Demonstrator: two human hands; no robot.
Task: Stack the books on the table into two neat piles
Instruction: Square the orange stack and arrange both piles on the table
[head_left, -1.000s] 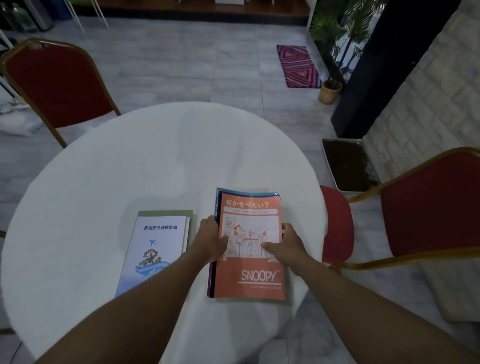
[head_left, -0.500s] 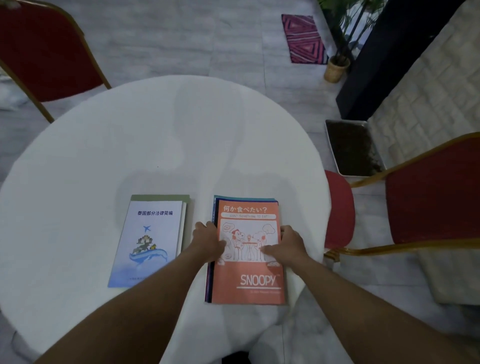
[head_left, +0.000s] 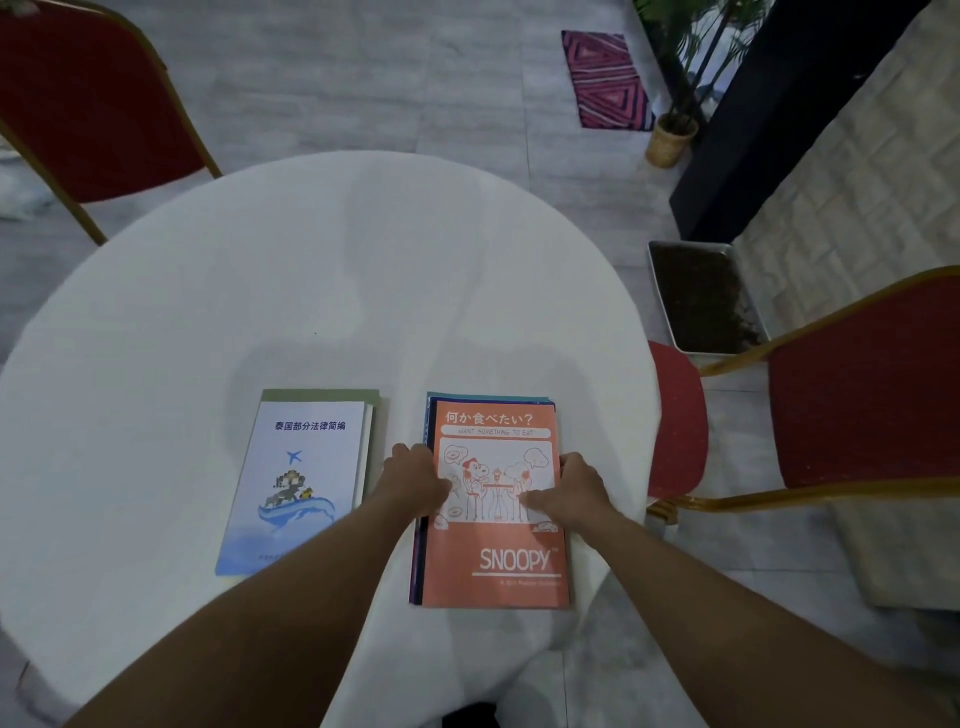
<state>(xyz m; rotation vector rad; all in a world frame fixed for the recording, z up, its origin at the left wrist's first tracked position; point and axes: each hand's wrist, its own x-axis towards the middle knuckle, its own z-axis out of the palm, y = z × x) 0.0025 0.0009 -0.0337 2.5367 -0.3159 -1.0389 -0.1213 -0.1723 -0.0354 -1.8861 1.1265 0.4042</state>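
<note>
Two piles of books lie on the round white table (head_left: 260, 291). The right pile is topped by an orange Snoopy book (head_left: 498, 551), with blue book edges showing under it along its left and far sides. My left hand (head_left: 415, 480) grips that pile's left edge and my right hand (head_left: 574, 488) grips its right edge, thumbs resting on the cover. To the left, apart from my hands, lies a pale blue book with a plane and wave picture (head_left: 298, 483) on top of a green book (head_left: 322, 396).
A red chair (head_left: 88, 104) stands at the table's far left. Another red chair (head_left: 857, 384) stands close on the right, its seat by the table edge. A tray of soil (head_left: 701, 296), a potted plant (head_left: 672, 137) and a small patterned mat (head_left: 605, 78) are on the floor beyond.
Both hands stay on the sides of the Snoopy pile. The view has tilted down and both piles appear a little squarer on the table.
</note>
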